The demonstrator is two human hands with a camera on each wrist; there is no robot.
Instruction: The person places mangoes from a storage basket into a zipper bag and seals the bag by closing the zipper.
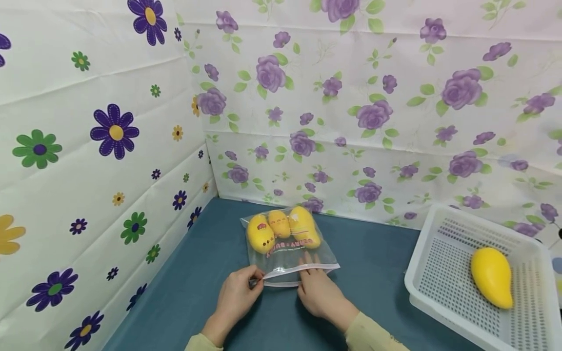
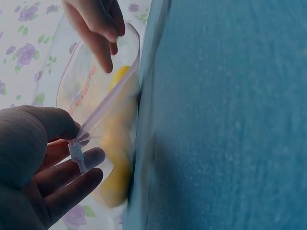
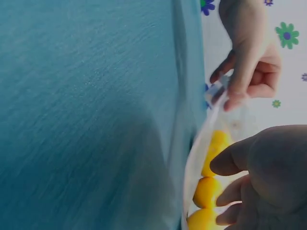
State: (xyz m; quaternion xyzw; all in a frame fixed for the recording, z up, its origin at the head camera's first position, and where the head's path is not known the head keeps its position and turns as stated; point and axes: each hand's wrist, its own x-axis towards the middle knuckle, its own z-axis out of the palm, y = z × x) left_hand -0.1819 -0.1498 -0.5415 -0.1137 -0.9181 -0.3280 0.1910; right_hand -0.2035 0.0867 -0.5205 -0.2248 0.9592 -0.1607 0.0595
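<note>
A clear zip bag [image 1: 254,261] with pink printing lies flat on the table, its mouth toward me and parted. Inside it, at the far end, are three yellow mango-like fruits [image 1: 261,234]. My left hand [image 1: 237,291] pinches the near left corner of the mouth, by the small white slider [image 2: 76,151]. At the right part of the mouth, my right hand [image 1: 321,292] has its fingers reaching in under the upper strip, fairly straight and seen through the film. The fingers stop short of the fruits in the head view.
On the right stands a white perforated plastic basket [image 1: 421,258] with one yellow mango [image 1: 491,277] in it. A blue-green cloth [image 1: 184,292] covers the table. Flower-printed sheets [image 1: 316,161] hang behind and at the left.
</note>
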